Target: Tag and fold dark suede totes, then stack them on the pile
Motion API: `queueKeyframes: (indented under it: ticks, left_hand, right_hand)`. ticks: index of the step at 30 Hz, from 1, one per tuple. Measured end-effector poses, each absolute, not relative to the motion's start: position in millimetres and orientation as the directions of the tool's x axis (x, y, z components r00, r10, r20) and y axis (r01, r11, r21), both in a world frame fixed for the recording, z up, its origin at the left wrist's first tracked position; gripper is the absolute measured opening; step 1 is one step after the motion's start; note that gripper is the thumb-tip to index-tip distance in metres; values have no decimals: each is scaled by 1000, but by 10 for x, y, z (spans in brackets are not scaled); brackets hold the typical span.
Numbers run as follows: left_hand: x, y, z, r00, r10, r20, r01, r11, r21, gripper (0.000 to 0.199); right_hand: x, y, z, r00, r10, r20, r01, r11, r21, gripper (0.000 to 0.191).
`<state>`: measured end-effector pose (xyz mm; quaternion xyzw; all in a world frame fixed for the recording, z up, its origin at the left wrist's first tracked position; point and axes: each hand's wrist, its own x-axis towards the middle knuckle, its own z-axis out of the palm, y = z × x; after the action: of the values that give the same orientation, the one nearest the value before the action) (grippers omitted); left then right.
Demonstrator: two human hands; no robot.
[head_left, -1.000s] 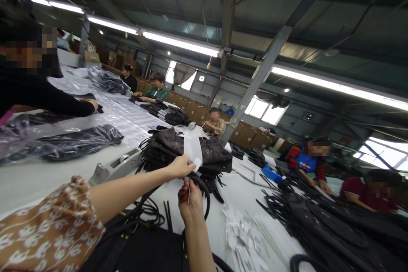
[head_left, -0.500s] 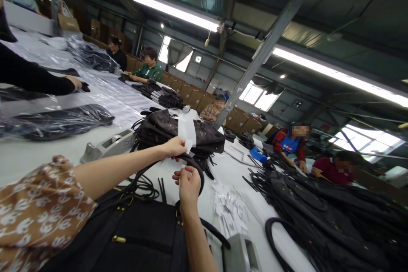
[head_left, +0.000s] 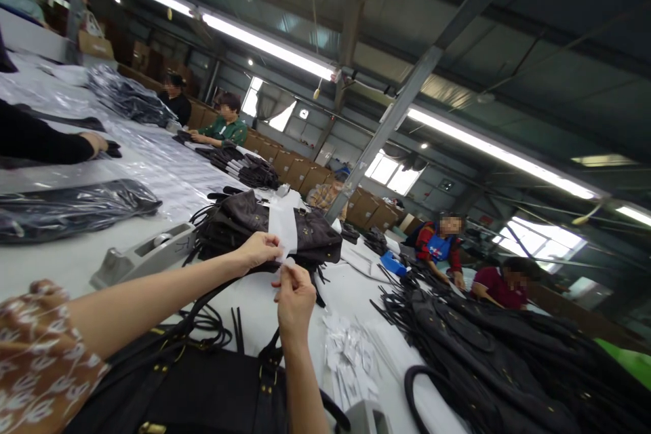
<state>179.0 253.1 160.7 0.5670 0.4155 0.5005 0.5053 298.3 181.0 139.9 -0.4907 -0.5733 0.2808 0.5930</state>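
My left hand [head_left: 260,249] is closed in a pinch in front of a stack of dark bags [head_left: 228,222]. Just right of its fingertips, my right hand [head_left: 295,293] pinches a small whitish piece [head_left: 288,262], whose kind is too small to tell. Whatever is between my left fingers is hidden. Below both hands lies a black handbag [head_left: 218,380] with gold-coloured fittings. Its dark handle [head_left: 206,298] rises toward my hands and passes partly out of sight behind them. A white band [head_left: 283,220] wraps the stack behind.
A grey tape dispenser [head_left: 142,254] stands left of the stack; another dispenser [head_left: 367,417] is at the lower front. Small white pieces [head_left: 350,356] lie on the table. Black bags [head_left: 468,346] heap at right. A co-worker's dark sleeve [head_left: 41,139] reaches in at left, near a plastic-wrapped bag [head_left: 76,207].
Both hands held the curved handle before; it has dropped lower behind them, and the whitish piece now shows between my fingertips. The view has shifted, moving the surroundings leftward.
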Motion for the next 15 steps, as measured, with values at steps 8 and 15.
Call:
queueKeyframes:
  ticks: [8,15]
  left_hand:
    - [1729,2472,1655,192,952,239,-110,-221,969,23]
    - [1713,2425,1662,205,946,253,-64,-245,967,24]
  right_hand:
    - [2891,2085,1494,233,948,215,57,207,-977,41]
    - [2885,2112,1490,278,942,188,155,149,-977,40]
